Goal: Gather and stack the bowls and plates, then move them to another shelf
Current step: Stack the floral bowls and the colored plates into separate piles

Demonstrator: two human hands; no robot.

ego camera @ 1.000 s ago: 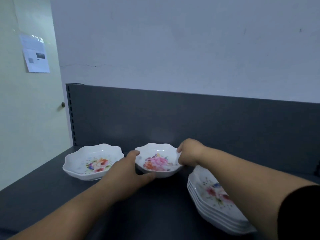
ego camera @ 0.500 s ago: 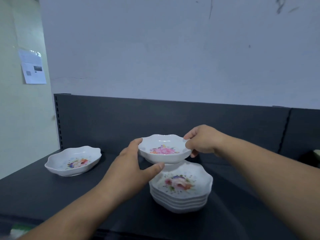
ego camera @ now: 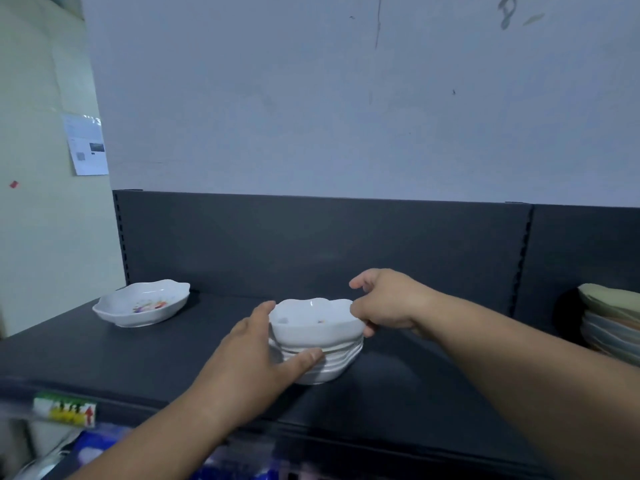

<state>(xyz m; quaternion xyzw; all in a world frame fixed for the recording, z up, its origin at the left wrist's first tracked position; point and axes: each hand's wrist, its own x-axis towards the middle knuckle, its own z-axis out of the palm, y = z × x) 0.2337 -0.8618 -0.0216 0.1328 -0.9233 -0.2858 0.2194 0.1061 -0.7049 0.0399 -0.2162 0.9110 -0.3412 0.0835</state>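
Note:
A white scalloped bowl with a flower print sits on top of a stack of several matching plates in the middle of the dark shelf. My left hand holds the bowl's left side, thumb along the stack's front edge. My right hand pinches the bowl's right rim. Another white floral bowl stands alone at the shelf's back left.
A pile of greenish and pale plates stands at the far right of the shelf. The dark back panel rises behind. A price label is on the shelf's front edge, with blurred goods below.
Both hands have lowered the bowl from above the plate stack onto its top. The camera has dropped lower, so the bowls appear more side-on.

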